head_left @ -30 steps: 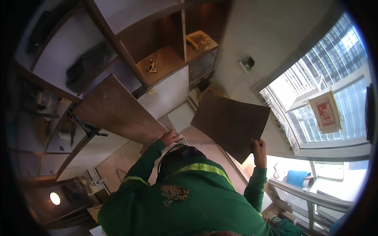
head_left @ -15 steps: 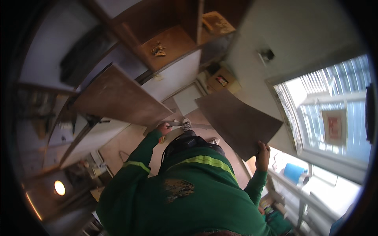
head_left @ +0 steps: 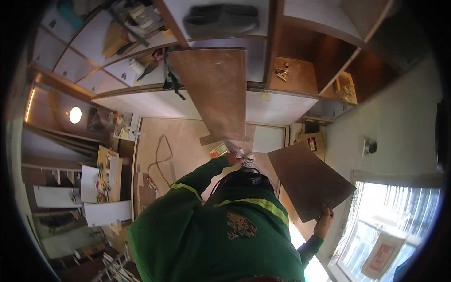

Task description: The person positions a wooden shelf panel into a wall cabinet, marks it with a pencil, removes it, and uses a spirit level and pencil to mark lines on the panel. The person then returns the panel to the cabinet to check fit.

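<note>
A thin dark brown sheet (head_left: 310,181) hangs out to my right, with its lower corner edge pinched in my right hand (head_left: 324,220). My left hand (head_left: 233,159) is closed in front of my waist, close to my shoe. From it juts a flat grey blade-like thing (head_left: 233,147), whose handle the fingers hide. Beside that hand, on the floor, lies a small yellow and red box-like item (head_left: 219,151). Straight ahead, a long brown board (head_left: 216,89) leans out from the shelving, its narrow end near my feet.
White-fronted shelving (head_left: 155,104) crosses the far side, with grey clogs (head_left: 221,21) and metal hardware (head_left: 283,72) on it. A cable (head_left: 162,152) lies on the floor (head_left: 190,136). A workbench (head_left: 110,181) stands left; a window (head_left: 394,211) is at right, a cardboard box (head_left: 314,143) in the corner.
My view has swung to the right, so the shelving now runs straight across ahead. My right hand still grips the brown sheet, and my left hand stays low near my shoe.
</note>
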`<state>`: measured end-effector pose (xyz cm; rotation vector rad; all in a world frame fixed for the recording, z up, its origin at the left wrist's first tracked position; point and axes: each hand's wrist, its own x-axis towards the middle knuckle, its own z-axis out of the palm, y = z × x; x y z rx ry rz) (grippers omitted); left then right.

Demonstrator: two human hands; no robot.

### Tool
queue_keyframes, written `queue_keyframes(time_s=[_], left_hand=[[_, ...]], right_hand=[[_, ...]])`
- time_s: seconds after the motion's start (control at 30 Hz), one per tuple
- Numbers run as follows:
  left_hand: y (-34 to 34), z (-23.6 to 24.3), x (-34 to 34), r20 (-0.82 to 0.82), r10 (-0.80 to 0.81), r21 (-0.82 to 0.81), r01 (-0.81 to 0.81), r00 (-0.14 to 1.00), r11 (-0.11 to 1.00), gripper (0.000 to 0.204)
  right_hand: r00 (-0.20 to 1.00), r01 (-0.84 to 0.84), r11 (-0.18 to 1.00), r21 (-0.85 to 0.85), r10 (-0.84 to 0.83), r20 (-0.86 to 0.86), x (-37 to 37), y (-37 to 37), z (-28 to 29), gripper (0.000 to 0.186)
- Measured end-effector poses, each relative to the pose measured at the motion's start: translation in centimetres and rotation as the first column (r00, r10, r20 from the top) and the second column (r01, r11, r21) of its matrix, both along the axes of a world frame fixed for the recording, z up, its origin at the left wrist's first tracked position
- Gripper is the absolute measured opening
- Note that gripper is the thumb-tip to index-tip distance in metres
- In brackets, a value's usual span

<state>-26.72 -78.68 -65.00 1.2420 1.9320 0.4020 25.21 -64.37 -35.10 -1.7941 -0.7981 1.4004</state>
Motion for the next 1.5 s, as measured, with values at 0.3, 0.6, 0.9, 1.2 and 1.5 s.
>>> queue_keyframes(time_s=[0.3,0.6,0.9,1.2,1.5], left_hand=[[0.4,5.1,2.7,0.67,0.52,-0.485,-0.219,0.529,0.847,0.106],[2.8,6.1,6.9,0.858,0.504,-0.504,-0.362,-0.103,0.784,0.076],[4.6,7.1,7.0,0.898,0.421,-0.44,-0.319,-0.129,0.84,0.056],[6.3,4.9,6.4,0.752,0.421,-0.354,-0.227,0.507,0.907,0.072],[6.6,8.1,5.7,0.822,0.432,-0.352,-0.266,0.371,0.897,0.066]], right_hand=[[0.956,-0.191,0.976,0.104,0.209,-0.204,-0.4,3.9,2.2,0.028],[0.926,-0.223,0.973,0.063,0.232,-0.298,-2.6,5.4,3.9,0.022],[0.921,-0.269,0.961,0.062,0.275,-0.277,-3.9,5.4,5.9,0.021],[0.969,-0.193,0.98,0.052,0.198,-0.147,-1.9,5.6,2.0,0.027],[0.978,-0.138,0.984,-0.114,0.153,0.141,4.1,2.6,-8.8,0.035]])
